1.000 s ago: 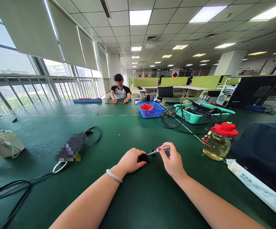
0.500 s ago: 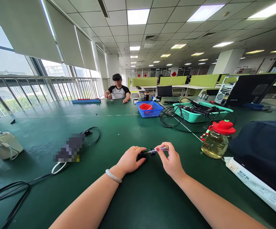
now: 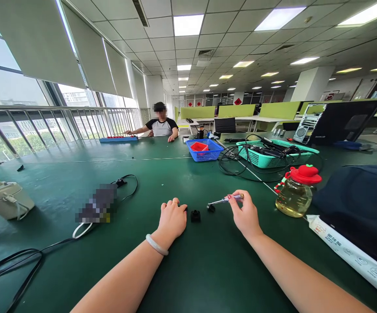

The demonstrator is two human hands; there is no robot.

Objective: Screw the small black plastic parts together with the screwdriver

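Observation:
My left hand [image 3: 173, 218] rests palm down on the green table [image 3: 175, 182], fingers loosely spread. A dark spot shows by its index fingertip; I cannot tell whether it is a part or shadow. Just right of this hand sits a small black block-like part [image 3: 195, 216], apart from the fingers. A second, smaller black piece [image 3: 211, 208] lies farther right, below the tip of a screwdriver [image 3: 220, 201]. My right hand [image 3: 245, 213] pinches that screwdriver by its clear handle, its metal shaft pointing left. Whether the tip touches the smaller piece is unclear.
A blurred dark object [image 3: 98, 204] with a cable lies left, near a beige bag [image 3: 7, 198]. Ahead stand a blue basket [image 3: 204, 155] and a green basket [image 3: 266, 161] of cables. On the right are a red-lidded jar [image 3: 294, 198] and white box [image 3: 348, 250]. A person [image 3: 162, 126] sits opposite.
My left hand has let go of the black block and moved slightly left. My right hand has drawn the screwdriver back to the right. The person opposite has stretched an arm toward the blue tray.

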